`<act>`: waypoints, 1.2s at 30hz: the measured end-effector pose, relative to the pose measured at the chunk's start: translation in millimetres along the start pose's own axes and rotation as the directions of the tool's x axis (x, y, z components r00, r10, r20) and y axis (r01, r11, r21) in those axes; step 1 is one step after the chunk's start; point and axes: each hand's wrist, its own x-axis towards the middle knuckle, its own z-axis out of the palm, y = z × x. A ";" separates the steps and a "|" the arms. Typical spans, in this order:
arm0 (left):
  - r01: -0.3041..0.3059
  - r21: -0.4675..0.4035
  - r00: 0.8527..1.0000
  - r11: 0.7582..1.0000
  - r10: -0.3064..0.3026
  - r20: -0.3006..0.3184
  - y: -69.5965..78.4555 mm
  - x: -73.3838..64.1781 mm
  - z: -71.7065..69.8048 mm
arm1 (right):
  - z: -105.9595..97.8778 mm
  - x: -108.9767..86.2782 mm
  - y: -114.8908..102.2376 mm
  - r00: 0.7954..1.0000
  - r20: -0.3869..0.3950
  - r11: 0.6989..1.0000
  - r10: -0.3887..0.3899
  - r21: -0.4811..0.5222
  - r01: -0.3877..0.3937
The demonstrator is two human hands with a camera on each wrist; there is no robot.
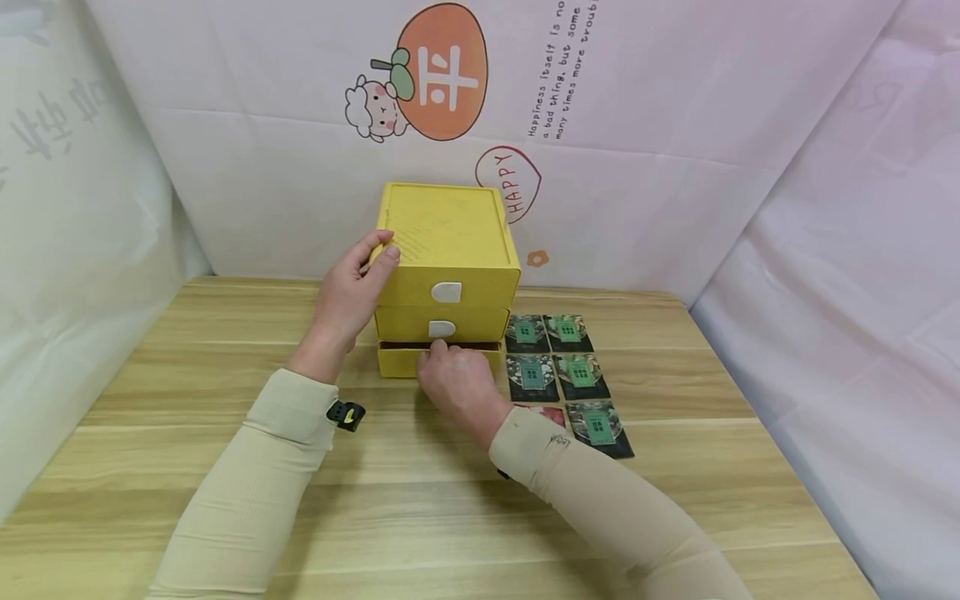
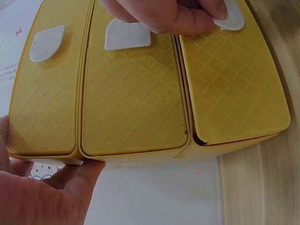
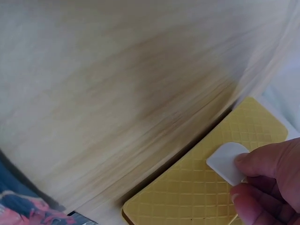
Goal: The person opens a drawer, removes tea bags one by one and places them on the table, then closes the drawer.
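A yellow three-drawer box (image 1: 450, 225) with white pull tabs stands on the table. My left hand (image 1: 352, 287) rests against its upper left edge, with fingertips on the top. In the left wrist view, other fingers of the left hand (image 2: 51, 197) touch its side. Lower down, my right hand (image 1: 459, 379) is at the bottom drawer (image 1: 397, 362), which sticks out slightly. The right wrist view shows thumb and fingers pinching that drawer's white tab (image 3: 228, 161). Above it, the middle tab (image 1: 441, 328) and top tab (image 1: 447, 292) sit on drawers that look closed.
Several square cards with green designs (image 1: 577, 377) lie in rows to the right of the box. A red-patterned card (image 1: 551, 414) is partly covered by the right sleeve. White printed cloth (image 1: 300, 125) hangs behind and beside the wooden table (image 1: 420, 517).
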 end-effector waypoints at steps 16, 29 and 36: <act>-0.011 -0.007 1.000 1.000 0.011 0.002 0.5 -0.8 0.5 | 13.0 3.5 -1.7 0.990 -0.134 0.997 0.033 -0.066 -0.042; -0.007 0.001 1.000 1.000 0.007 0.001 0.7 -1.2 0.2 | 14.9 5.7 -1.6 0.996 -0.087 0.996 0.024 -0.086 -0.032; -0.007 -0.009 1.000 1.000 0.007 0.003 -0.1 -0.8 -1.2 | 13.9 6.7 -1.1 0.996 -0.087 0.996 0.023 -0.083 -0.030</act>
